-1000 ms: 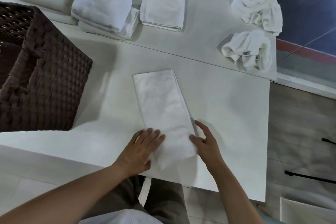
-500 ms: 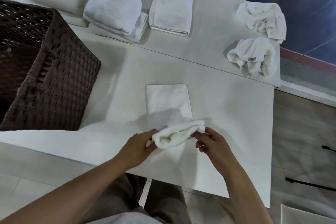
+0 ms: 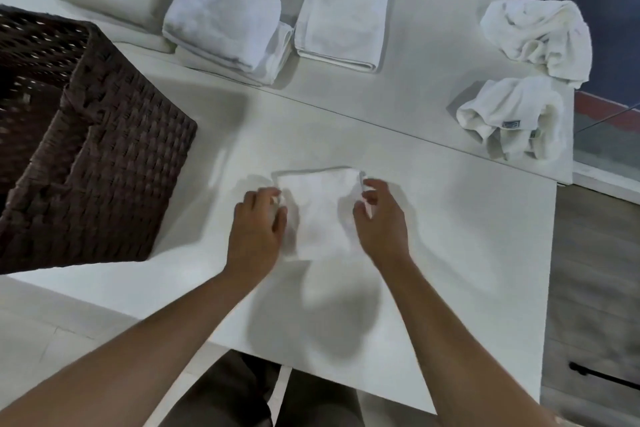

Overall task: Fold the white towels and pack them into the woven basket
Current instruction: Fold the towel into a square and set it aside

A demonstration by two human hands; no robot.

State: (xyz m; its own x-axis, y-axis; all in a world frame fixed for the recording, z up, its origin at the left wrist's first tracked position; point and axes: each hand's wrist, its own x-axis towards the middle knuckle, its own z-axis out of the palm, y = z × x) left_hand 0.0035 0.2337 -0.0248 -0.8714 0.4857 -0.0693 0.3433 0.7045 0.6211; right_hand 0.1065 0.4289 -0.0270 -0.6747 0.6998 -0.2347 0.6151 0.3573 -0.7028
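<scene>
Folded over since a moment ago, towel lies flat between my hands, left hand fingers curled, pinching its far-left corner, right hand pinching the far-right corner

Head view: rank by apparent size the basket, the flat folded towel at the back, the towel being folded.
Largest to smallest:
basket, though cut off at the frame's left
flat folded towel
towel being folded
The last two look close, the flat one farther away, so their order is unsure.
</scene>
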